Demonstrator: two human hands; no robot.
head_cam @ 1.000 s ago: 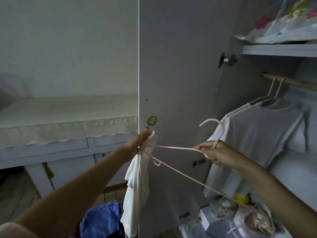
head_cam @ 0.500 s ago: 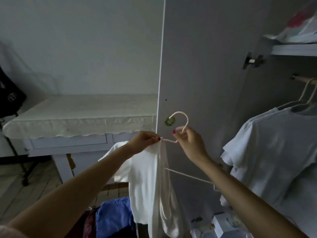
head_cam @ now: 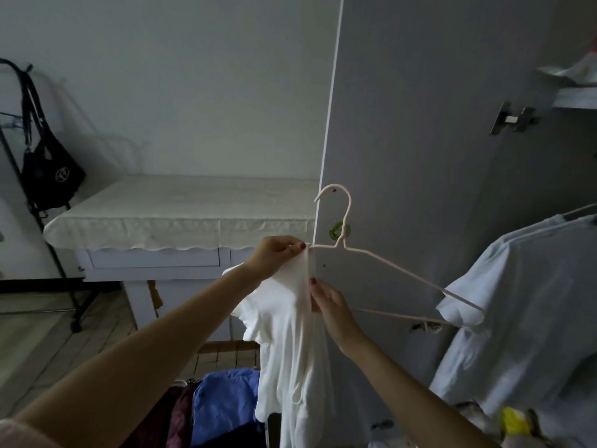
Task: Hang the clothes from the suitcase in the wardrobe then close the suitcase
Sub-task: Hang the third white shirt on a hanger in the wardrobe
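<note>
From my head camera I see my two hands up in front of the open wardrobe door (head_cam: 436, 156). My left hand (head_cam: 274, 257) pinches the top of one white shirt (head_cam: 284, 344) together with the left tip of one pink hanger (head_cam: 397, 270). My right hand (head_cam: 329, 302) is just under it, with curled fingers (head_cam: 315, 287) holding the shirt's edge beside the hanger's lower bar.

The hanger is not inside the shirt all the way; only its left end goes into the cloth. Its long way runs from my left hand out to the right and a bit down, toward the wardrobe. Its hook points up and curls to the left, in front of the door's edge and a green sticker (head_cam: 339, 229). The shirt hangs straight down from my hands, long way up and down, in front of the door's edge.

At the right edge, pale shirts (head_cam: 517, 302) already hang inside the wardrobe; I cannot tell how many. The hanger's right tip is in front of a sleeve.

Low down, below the white shirt, lie one blue cloth (head_cam: 226, 405) and one dark red cloth (head_cam: 177, 415). I cannot tell what they lie in.

Behind, one table (head_cam: 161, 253) with a pale cover stands against the wall. One black bag (head_cam: 48, 179) hangs on a rack at the left edge.
</note>
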